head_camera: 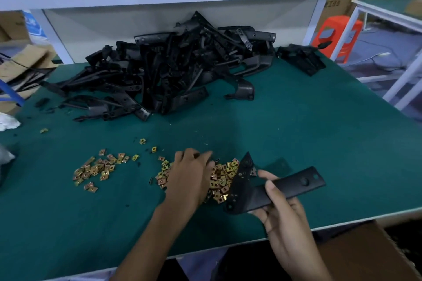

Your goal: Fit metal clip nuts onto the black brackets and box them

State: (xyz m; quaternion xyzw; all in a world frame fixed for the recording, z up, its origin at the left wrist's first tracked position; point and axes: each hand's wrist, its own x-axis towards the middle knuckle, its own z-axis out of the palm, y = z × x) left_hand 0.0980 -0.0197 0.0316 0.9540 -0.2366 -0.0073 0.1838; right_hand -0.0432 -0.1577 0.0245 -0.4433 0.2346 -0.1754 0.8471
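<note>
- The right hand (280,210) grips a flat black plastic bracket (287,187) near the middle of its long arm, thumb on top and fingers beneath.
- From that grip the bracket's long axis runs rightward and away. Its wider, pointed end lies leftward, overlapping the pile of small brass-coloured metal clip nuts (222,181).
- The left hand (191,175) rests on that pile, just left of the pointed end. Whether it pinches a nut cannot be told.
- Being the nearer hand, it probably only has to carry a nut a short way rightward to the bracket.
- A brown cardboard box (365,255) sits below and right of the grip.
</note>
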